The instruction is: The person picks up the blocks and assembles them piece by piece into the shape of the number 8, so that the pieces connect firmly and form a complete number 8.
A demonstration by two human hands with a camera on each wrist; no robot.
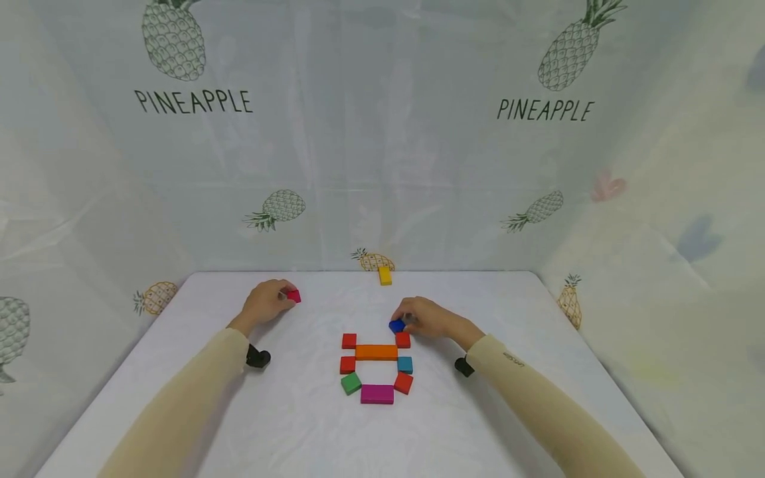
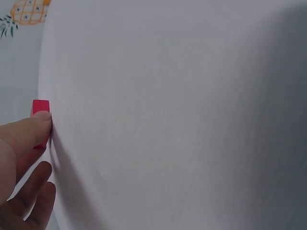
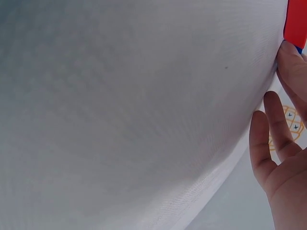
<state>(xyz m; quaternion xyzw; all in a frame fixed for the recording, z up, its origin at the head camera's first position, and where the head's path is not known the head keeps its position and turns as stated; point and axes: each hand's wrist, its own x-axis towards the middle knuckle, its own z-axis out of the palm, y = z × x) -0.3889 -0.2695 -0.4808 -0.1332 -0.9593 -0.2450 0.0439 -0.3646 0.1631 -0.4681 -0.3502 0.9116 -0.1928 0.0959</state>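
Note:
My left hand [image 1: 267, 302] pinches a pinkish-red block [image 1: 293, 296] at the back left of the table; the left wrist view shows the thumb across this block [image 2: 41, 106]. In my right hand [image 1: 425, 316], a blue block [image 1: 397, 326] is held between thumb and fingers, just behind a red block [image 1: 403, 340]. That red block is the back right piece of a block arrangement. An orange bar [image 1: 376, 352] crosses its upper part, and a magenta bar [image 1: 377, 394] lies at its front. In the right wrist view my fingers mostly hide the blue block.
Red blocks [image 1: 348, 364], a green block [image 1: 351, 383] and a teal block [image 1: 405, 364] form the arrangement's sides. A yellow block [image 1: 385, 275] stands near the back edge of the white table [image 1: 287, 425]. Pineapple-print sheeting [image 1: 382, 146] hangs behind and beside it.

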